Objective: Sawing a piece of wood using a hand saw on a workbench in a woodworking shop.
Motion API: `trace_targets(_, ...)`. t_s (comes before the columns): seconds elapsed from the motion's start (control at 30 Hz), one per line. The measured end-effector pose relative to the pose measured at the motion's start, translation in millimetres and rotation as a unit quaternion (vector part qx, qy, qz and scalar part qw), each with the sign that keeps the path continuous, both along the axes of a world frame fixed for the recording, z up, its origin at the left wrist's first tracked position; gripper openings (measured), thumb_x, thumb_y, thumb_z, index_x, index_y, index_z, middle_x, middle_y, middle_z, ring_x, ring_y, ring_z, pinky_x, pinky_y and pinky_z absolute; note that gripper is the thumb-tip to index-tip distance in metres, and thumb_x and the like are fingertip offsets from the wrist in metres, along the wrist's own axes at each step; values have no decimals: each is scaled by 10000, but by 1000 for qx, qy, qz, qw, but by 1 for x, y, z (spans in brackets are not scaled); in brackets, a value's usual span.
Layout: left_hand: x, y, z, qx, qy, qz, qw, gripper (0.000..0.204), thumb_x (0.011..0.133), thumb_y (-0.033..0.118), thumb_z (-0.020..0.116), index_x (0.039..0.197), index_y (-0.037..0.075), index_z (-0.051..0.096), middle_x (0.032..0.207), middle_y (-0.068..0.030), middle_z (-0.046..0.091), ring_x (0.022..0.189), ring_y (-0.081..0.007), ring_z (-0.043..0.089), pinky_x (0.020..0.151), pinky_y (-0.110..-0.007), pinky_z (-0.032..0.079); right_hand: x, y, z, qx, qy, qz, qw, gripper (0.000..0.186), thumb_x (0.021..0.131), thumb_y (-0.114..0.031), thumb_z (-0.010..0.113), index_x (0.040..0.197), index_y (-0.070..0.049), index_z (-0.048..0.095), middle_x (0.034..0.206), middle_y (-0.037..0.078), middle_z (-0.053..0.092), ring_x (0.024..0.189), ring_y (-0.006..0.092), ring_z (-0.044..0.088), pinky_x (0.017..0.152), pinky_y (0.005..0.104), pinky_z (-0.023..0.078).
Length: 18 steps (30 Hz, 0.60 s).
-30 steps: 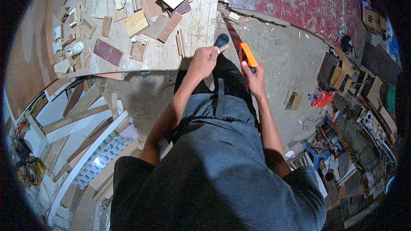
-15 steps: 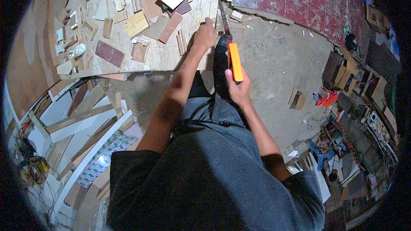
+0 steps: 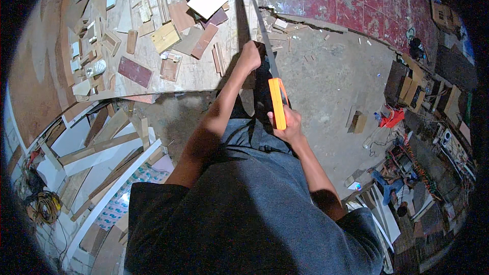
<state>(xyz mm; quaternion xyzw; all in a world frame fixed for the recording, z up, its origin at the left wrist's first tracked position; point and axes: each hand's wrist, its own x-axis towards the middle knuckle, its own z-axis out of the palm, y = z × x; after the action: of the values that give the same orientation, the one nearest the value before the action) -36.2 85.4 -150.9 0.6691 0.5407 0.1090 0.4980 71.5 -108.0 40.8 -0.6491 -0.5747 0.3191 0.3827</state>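
The saw (image 3: 272, 63), with its bright orange handle (image 3: 277, 104) and long grey blade, is held pointing forward, slanting across the surface's (image 3: 198, 79) right edge.

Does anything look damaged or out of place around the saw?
Yes. Beyond the saw, the red floor looks worn, with pale patches and a ragged near edge; small scraps are strewn along it. Offcuts on the table lie jumbled at odd angles.

One saw (image 3: 276, 85), one table (image 3: 196, 77), perhaps one coil (image 3: 46, 208).
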Motion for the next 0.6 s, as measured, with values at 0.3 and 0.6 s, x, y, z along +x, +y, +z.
trace_targets(0.3, 8, -9, 95, 81, -146, -54, 984, 270, 832, 228, 717, 867, -36, 680, 794, -222, 685, 727, -341, 688, 637, -432, 518, 7, -12, 9, 2, -65, 44, 997, 279, 883, -219, 751, 777, -46, 560, 640, 107, 509, 514, 294, 555, 478, 394, 443)
trace_targets(0.6, 1, -18, 121, -21, -201, 21, 979, 235, 832, 160, 727, 844, -60, 646, 740, -146, 682, 712, -154, 645, 629, -377, 511, 7, -3, 25, -28, -58, 71, 995, 181, 798, -110, 723, 795, -33, 560, 657, 127, 509, 555, 336, 572, 513, 415, 449)
